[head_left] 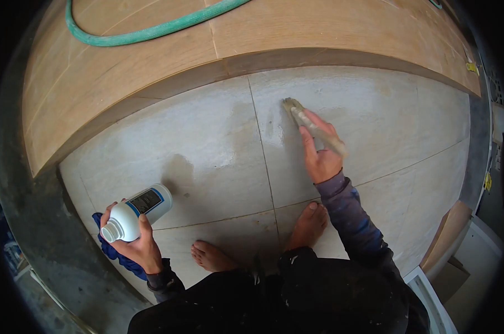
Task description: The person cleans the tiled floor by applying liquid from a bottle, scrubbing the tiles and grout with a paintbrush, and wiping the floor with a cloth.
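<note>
My left hand (143, 245) is wrapped round a white plastic bottle (160, 203) with a dark label. The bottle is tilted, its uncapped neck pointing toward me at the lower left. In my right hand (322, 158) is a paintbrush (305, 119), gripped by its pale handle. Its bristles point away from me and seem to touch the light grey tiles (207, 139), just right of a joint line. Wet, shiny patches show on the tiles around the brush and left of the joint. A dark blue cloth (118, 259) lies below my left hand.
A raised, wood-coloured step (296, 55) borders the tiles at the far side. Along its top runs a green hose (146, 36). My bare feet (214, 257) stand on the near tiles. A dark grey border (46, 234) edges the left side. A wood-coloured board (444, 236) is at the right.
</note>
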Demonstrator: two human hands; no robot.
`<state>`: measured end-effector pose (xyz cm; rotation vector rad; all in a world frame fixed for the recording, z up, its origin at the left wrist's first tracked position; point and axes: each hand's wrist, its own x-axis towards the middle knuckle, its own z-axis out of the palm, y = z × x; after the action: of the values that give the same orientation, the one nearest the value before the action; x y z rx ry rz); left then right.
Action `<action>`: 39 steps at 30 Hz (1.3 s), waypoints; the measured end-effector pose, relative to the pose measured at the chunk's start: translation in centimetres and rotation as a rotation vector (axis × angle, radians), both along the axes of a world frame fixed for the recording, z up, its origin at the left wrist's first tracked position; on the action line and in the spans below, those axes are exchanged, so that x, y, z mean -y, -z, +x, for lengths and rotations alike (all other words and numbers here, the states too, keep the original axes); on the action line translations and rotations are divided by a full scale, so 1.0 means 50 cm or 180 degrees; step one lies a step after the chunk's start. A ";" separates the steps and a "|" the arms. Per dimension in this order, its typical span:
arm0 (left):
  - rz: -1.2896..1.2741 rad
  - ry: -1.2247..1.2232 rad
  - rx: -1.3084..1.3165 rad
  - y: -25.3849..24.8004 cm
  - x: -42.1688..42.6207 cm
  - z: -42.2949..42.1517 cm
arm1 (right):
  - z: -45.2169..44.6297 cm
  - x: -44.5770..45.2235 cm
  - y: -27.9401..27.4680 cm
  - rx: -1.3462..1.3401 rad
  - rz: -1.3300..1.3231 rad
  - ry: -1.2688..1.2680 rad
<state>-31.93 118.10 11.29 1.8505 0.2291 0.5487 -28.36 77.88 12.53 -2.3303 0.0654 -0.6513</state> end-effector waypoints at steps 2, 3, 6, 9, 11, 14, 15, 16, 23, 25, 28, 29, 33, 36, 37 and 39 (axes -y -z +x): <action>0.0026 0.0041 0.0050 -0.007 0.004 0.004 | -0.065 -0.066 0.033 -0.0065 -0.1238 -0.1008; 0.0008 0.0065 0.0060 -0.010 0.007 0.005 | -0.082 -0.098 0.039 -0.0069 -0.1528 -0.1395; -0.0057 0.0109 0.0059 -0.017 0.017 0.003 | -0.052 -0.053 0.025 -0.0448 -0.1429 -0.1115; -0.0045 0.0150 0.0102 -0.022 0.016 0.005 | -0.023 -0.059 0.019 -0.0446 -0.1792 -0.0786; 0.0040 0.0227 0.0112 -0.024 0.015 0.006 | -0.036 -0.069 0.019 -0.0334 -0.1993 -0.0962; -0.0083 0.0196 0.0084 -0.029 0.021 0.001 | 0.009 -0.014 -0.019 -0.0520 -0.2052 -0.0473; -0.0068 0.0204 0.0069 -0.031 0.021 -0.001 | 0.004 -0.022 -0.011 -0.0532 -0.2048 -0.0489; -0.0080 0.0198 0.0095 -0.033 0.025 0.004 | 0.000 -0.039 -0.001 -0.0474 -0.2152 -0.0700; -0.0062 0.0136 -0.0040 -0.038 0.027 0.003 | 0.036 -0.023 -0.023 -0.0651 -0.2318 -0.0476; 0.0005 0.0209 0.0066 -0.036 0.024 0.005 | 0.004 -0.076 0.012 -0.0436 -0.2178 -0.1047; 0.0038 0.0122 0.0057 -0.032 0.025 0.005 | -0.058 -0.071 0.048 -0.0328 -0.2098 -0.1460; 0.0109 0.0075 0.0029 -0.026 0.028 0.005 | -0.053 -0.046 0.062 -0.0332 -0.2020 -0.1581; 0.0411 -0.0337 0.0018 -0.027 0.038 0.002 | 0.045 -0.035 0.109 -0.0462 -0.1602 -0.0987; 0.0690 -0.0666 -0.0090 -0.020 0.041 0.001 | 0.052 -0.104 0.182 -0.0512 -0.1284 -0.1177; 0.0749 -0.0743 -0.0084 -0.024 0.043 -0.003 | 0.003 -0.168 0.212 -0.0525 -0.1103 -0.1960; 0.0815 -0.0948 -0.0109 -0.019 0.049 -0.006 | -0.119 -0.236 0.296 -0.0390 -0.1042 -0.3437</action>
<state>-32.22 115.65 12.21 2.0896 0.4812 0.7809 -34.32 89.66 -2.27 -2.2514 -1.2247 0.0442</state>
